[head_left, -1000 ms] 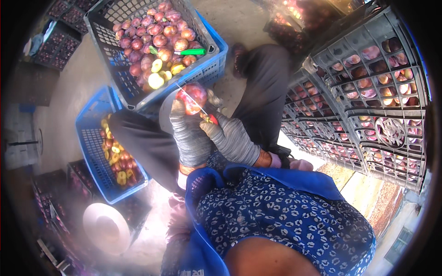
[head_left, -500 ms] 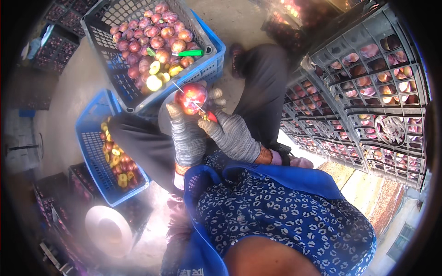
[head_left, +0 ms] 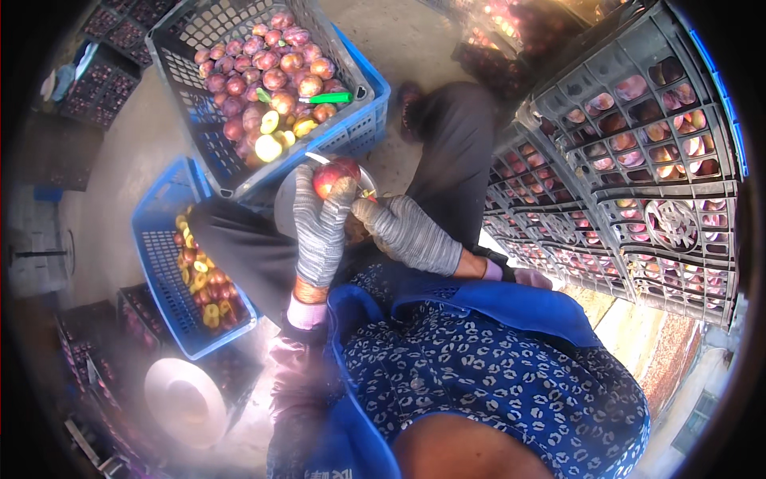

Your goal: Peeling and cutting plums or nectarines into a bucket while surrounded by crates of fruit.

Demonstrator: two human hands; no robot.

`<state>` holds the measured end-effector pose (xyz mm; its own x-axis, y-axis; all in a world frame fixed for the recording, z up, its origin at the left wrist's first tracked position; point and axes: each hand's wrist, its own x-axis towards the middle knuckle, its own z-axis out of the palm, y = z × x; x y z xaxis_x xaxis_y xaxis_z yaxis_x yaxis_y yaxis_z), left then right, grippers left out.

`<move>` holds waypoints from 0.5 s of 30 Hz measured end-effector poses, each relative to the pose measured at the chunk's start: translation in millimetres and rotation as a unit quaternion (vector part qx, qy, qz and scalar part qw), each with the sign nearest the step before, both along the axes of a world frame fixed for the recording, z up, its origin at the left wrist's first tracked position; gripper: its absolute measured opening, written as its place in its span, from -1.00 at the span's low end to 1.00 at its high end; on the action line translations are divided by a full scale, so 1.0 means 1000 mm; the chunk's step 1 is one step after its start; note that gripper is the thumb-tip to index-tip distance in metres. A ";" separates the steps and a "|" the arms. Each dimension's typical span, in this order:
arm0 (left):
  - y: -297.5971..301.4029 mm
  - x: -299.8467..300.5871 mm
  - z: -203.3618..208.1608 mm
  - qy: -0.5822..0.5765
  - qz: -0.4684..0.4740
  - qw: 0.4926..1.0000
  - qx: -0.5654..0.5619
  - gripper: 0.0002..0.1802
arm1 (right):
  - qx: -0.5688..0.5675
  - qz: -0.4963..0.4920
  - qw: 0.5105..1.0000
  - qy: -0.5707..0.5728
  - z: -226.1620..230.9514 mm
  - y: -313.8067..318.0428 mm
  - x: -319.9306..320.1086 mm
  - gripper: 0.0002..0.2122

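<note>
My left hand, in a grey knit glove, is closed around a red plum with its fingertips bared. Close beside the fruit, my gloved right hand is closed on a small knife; only a bit of its red handle shows, and its blade is mostly hidden. Under my hands, between my legs, is a pale round bowl, partly covered. In front stands a grey crate of plums, with cut yellow pieces at its near end and a green-handled knife on top.
A blue basket with cut plums stands left of my leg. Tall stacked black crates of plums rise close on my right. A pale round hat-like thing lies at the lower left, near more dark crates farther off.
The plum has turned and shifted slightly right and up in my left hand, whose fingers now wrap over it. My right hand has drawn slightly right, and the blade no longer shows across the fruit.
</note>
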<state>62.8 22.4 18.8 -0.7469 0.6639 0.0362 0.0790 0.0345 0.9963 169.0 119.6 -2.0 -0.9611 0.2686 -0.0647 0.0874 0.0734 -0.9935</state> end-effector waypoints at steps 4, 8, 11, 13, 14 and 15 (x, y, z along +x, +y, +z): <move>0.002 0.019 0.011 -0.262 0.002 0.946 0.191 -0.34 | 0.033 -0.112 0.993 0.013 0.027 -0.013 0.005 -0.65; 0.006 0.018 0.006 -0.323 -0.043 0.920 0.218 -0.30 | 0.158 -0.157 0.975 0.010 0.010 -0.022 0.004 -0.63; 0.006 0.023 0.010 -0.238 -0.026 0.949 0.205 -0.32 | 0.162 -0.181 0.969 0.039 0.001 -0.028 0.003 -0.64; 0.002 0.021 0.013 -0.244 -0.035 0.945 0.213 -0.37 | 0.104 -0.166 0.979 0.051 0.008 -0.029 0.005 -0.65; 0.001 0.021 0.020 -0.170 -0.004 0.972 0.163 -0.43 | 0.047 -0.152 0.985 0.064 0.012 -0.030 0.006 -0.66; 0.000 0.020 0.024 -0.094 0.027 0.989 0.111 -0.48 | 0.047 -0.153 0.985 0.062 0.012 -0.026 0.009 -0.66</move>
<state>83.1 22.6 42.9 -0.7889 0.6137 0.0327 -0.1047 -0.1867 0.9768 177.6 93.2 9.5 -0.8328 0.5465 0.0881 -0.0026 0.1554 -0.9879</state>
